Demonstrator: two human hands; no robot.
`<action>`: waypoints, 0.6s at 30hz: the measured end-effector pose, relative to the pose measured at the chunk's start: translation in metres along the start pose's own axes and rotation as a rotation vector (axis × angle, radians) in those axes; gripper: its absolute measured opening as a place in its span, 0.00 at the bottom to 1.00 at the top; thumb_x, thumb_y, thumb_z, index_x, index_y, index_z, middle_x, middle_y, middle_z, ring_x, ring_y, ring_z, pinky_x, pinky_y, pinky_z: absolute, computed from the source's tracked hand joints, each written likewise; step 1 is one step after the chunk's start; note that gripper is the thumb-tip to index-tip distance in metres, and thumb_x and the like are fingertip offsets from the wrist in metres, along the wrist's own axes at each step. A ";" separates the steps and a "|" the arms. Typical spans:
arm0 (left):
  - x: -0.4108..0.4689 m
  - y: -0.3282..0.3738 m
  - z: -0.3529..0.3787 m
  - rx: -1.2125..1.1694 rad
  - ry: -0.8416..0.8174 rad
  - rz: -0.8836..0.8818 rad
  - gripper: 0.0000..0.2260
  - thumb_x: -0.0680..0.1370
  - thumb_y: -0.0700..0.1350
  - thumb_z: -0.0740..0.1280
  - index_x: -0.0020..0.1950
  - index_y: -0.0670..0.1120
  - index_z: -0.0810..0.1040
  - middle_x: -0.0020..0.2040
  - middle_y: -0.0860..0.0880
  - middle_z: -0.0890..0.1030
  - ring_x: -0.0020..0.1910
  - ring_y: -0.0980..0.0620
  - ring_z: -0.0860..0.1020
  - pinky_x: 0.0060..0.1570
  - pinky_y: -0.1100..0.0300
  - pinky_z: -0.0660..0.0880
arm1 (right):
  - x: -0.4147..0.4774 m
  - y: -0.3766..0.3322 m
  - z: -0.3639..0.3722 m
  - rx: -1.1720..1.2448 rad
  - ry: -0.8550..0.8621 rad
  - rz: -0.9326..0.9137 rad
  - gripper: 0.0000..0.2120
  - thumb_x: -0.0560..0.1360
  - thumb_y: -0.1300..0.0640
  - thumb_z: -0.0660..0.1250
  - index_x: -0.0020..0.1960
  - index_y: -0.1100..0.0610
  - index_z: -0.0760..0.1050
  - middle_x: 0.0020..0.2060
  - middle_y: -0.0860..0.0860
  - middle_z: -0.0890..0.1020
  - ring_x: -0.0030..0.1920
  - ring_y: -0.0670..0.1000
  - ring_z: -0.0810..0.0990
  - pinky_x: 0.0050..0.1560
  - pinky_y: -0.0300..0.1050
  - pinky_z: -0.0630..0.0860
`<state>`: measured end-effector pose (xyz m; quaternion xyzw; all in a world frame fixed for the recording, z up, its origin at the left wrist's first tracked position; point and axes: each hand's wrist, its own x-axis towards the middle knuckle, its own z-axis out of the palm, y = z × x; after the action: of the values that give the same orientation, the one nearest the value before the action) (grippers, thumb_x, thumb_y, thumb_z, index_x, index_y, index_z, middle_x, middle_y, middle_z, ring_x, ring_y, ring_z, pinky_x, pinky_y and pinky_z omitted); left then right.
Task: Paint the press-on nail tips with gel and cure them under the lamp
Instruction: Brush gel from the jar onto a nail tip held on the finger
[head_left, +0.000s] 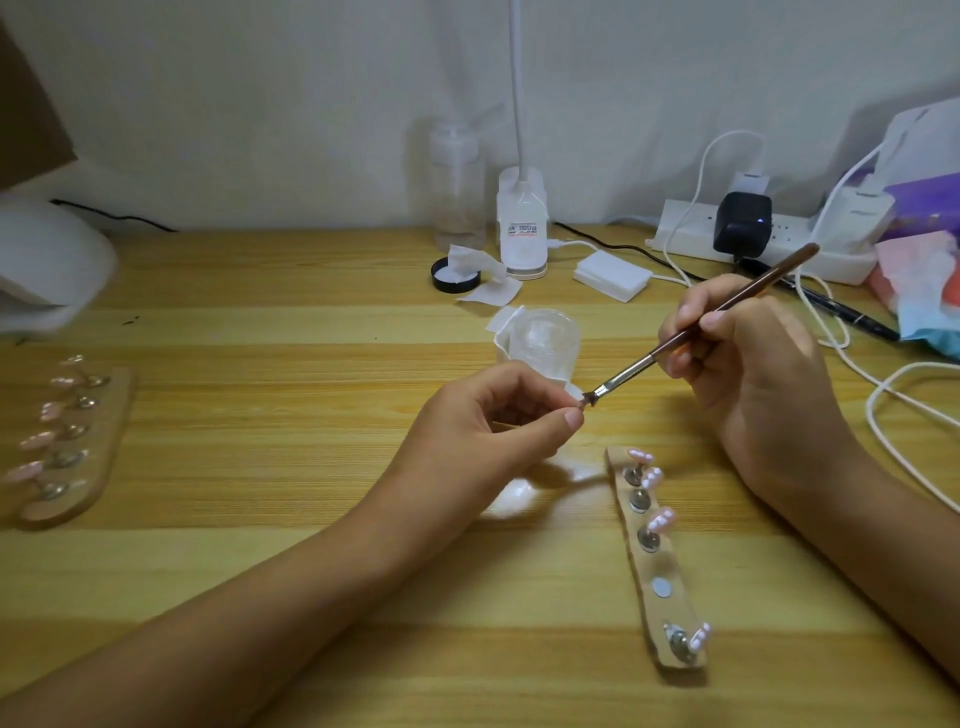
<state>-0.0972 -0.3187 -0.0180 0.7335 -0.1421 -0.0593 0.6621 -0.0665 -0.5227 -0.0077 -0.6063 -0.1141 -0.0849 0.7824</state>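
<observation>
**A:** How far along is the painting?

**B:** About midway, I'd say. The left hand (483, 415) pinches a small piece between thumb and forefinger, with the other fingers curled in. It is likely the nail tip (575, 396) that belongs on the bare magnet (661, 588) of the near strip (652, 616), though it is too small to be sure.

**A:** And the brush?

**B:** The right hand (753, 364) grips the brush (701, 332) like a pen. Its bristles touch the pinched piece, just in front of the glass jar (545, 338).

**A:** What looks done?

**B:** Four pink tips (662, 519) stand on the near strip. Five more stand on the far strip (111, 431) at the left. I cannot tell whether any are cured.

**A:** What is left?

**B:** Finish this one, set it back, then take them all to the white lamp (47, 265), well apart at the far left
</observation>
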 end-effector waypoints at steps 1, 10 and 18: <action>0.000 0.000 0.000 -0.003 0.004 -0.002 0.07 0.75 0.42 0.73 0.40 0.54 0.83 0.35 0.56 0.81 0.35 0.60 0.77 0.38 0.69 0.74 | 0.000 -0.001 0.000 -0.022 0.001 -0.010 0.06 0.71 0.62 0.57 0.40 0.57 0.73 0.33 0.48 0.76 0.35 0.46 0.73 0.38 0.36 0.73; 0.001 0.000 0.000 -0.031 0.003 -0.001 0.02 0.73 0.46 0.72 0.42 0.53 0.82 0.39 0.54 0.82 0.39 0.58 0.79 0.41 0.66 0.77 | -0.002 -0.003 0.003 -0.165 0.082 -0.063 0.07 0.70 0.61 0.59 0.40 0.55 0.75 0.34 0.47 0.77 0.36 0.44 0.75 0.39 0.36 0.74; 0.002 0.000 0.000 0.007 0.014 0.042 0.05 0.75 0.41 0.73 0.43 0.51 0.82 0.42 0.51 0.83 0.41 0.59 0.77 0.42 0.68 0.74 | 0.001 -0.004 0.003 0.069 0.118 -0.012 0.11 0.80 0.60 0.61 0.42 0.54 0.78 0.31 0.46 0.78 0.31 0.43 0.75 0.35 0.35 0.73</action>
<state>-0.0956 -0.3190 -0.0176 0.7330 -0.1527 -0.0397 0.6616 -0.0669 -0.5209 -0.0035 -0.5721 -0.0740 -0.1212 0.8078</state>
